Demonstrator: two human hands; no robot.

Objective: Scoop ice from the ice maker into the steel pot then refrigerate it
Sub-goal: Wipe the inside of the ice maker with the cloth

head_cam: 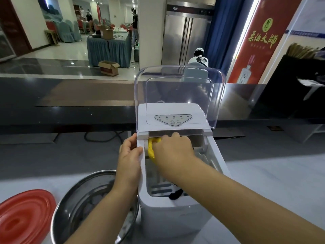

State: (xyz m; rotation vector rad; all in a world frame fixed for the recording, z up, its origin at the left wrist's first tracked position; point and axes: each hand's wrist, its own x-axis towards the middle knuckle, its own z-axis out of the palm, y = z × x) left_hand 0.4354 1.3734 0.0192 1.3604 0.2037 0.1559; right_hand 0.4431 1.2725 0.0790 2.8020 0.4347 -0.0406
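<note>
A white ice maker (175,219) stands in front of me with its clear lid (179,88) raised. My right hand (171,152) reaches into its open bin and grips a yellow scoop (151,148), which my fingers mostly hide. My left hand (129,161) holds the machine's left edge, thumb on the rim. The steel pot (79,205) sits low at the left of the machine, partly behind my left forearm; some ice seems to lie inside. A black strap (175,194) hangs at the bin's near end.
A red lid (24,217) lies at the bottom left beside the pot. A steel double-door refrigerator (186,37) stands at the back, with a crouching person (199,57) in front of it. A dark counter (79,95) runs behind the machine.
</note>
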